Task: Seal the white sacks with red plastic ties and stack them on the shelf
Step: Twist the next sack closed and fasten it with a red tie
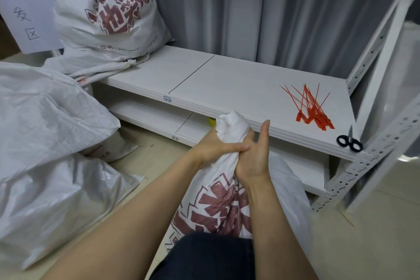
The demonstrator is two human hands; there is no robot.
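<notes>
Fingers [248, 138] of left hand [216, 148], right hand [252, 159] curl round sack [216, 202] neck; shelf [227, 84] bears red ties [311, 109], scissors [350, 143]; curtain [250, 7] behind.

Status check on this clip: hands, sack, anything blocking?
Left hand and right hand grip the sack at its gathered neck. No tie on it yet. Red ties loose on shelf, nothing blocking.
</notes>
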